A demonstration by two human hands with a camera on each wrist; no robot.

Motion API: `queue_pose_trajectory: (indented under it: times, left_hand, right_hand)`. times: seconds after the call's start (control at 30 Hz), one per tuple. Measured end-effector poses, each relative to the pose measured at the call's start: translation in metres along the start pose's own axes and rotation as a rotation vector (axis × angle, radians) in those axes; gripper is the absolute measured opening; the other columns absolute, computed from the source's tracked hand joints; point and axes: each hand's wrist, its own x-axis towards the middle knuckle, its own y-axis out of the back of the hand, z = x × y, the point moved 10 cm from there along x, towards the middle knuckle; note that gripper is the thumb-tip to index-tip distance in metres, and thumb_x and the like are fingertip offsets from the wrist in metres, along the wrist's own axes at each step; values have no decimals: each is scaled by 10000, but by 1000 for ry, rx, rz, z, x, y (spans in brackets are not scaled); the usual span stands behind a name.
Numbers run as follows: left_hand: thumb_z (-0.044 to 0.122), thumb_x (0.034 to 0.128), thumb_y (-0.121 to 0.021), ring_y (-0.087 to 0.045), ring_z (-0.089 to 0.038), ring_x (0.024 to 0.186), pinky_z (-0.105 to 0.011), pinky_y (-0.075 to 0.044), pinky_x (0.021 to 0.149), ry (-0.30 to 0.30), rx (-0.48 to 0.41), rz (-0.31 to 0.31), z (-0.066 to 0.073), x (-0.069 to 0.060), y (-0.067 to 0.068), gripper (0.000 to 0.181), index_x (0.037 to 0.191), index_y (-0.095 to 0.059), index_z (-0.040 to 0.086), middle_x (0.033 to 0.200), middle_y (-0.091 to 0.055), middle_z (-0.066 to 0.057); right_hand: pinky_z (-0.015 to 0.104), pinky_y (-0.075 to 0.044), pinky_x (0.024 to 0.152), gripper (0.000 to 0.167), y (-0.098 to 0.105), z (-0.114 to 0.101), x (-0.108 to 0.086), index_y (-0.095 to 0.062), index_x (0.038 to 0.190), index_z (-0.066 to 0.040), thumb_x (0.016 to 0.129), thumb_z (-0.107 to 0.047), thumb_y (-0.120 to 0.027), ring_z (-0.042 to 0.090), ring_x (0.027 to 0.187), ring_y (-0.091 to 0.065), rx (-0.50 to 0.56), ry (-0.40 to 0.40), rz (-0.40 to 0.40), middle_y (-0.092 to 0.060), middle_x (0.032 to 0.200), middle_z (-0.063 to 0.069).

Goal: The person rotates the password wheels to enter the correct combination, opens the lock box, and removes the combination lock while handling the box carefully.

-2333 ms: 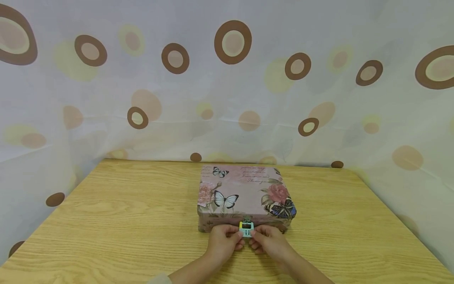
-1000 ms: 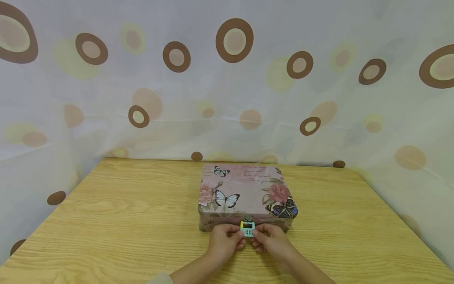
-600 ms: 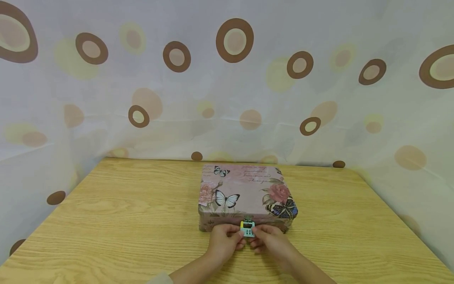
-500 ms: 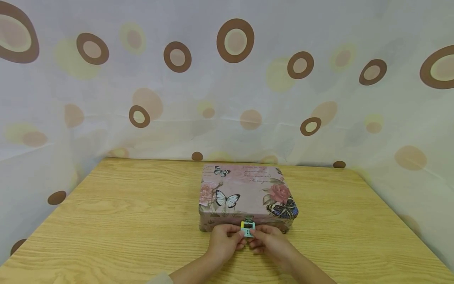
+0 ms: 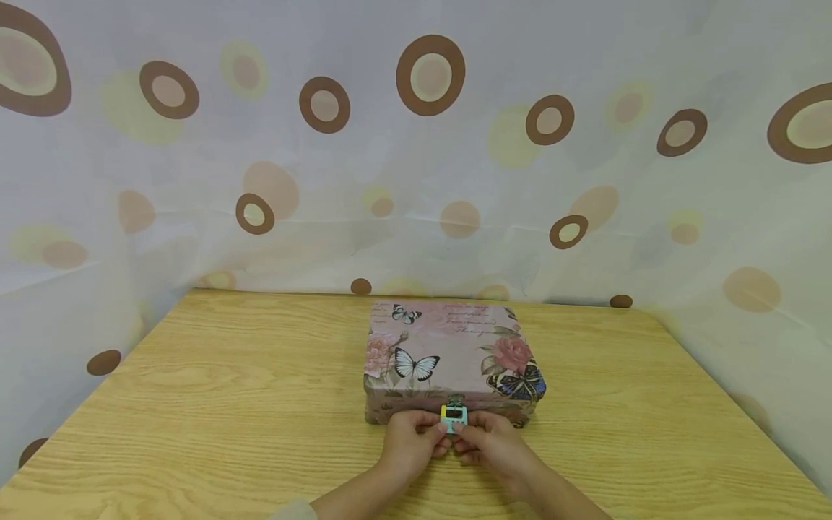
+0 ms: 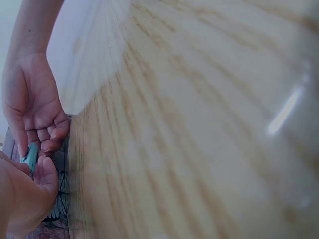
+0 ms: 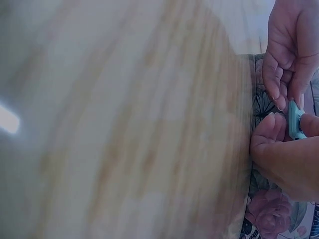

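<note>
Fingers [image 5: 421,417] of left hand [image 5: 409,440] and right hand [image 5: 497,441] pinched turquoise padlock [image 5: 451,421] from either side. Padlock sat just below metal latch [image 5: 456,399] at front of pink floral box [image 5: 455,354]; box rested on wooden desk [image 5: 247,404].

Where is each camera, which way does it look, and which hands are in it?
Head: on the person's head, looking forward and down at the flowery box; left hand and right hand show, with forearms.
Left wrist: on that wrist, facing mostly the table; left hand at left edge, right hand above it.
Right wrist: on that wrist, facing mostly the table; right hand at right edge, left hand above it.
Both wrist views share the teal lock between the hands.
</note>
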Motion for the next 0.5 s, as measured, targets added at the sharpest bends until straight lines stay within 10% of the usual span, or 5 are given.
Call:
queue_pose_trajectory:
  times: [0.5]
  left_hand:
    - [-75, 859, -569, -615, -96, 627, -265, -604, 602, -8, 12, 0, 1, 0, 0, 142, 937, -599, -190, 739, -660, -195]
  right_hand:
    - [217, -525, 648, 267, 1, -9, -3, -499, 1045, 111, 954, -140, -491, 91, 739, -546, -149, 68, 57, -603, 823, 8]
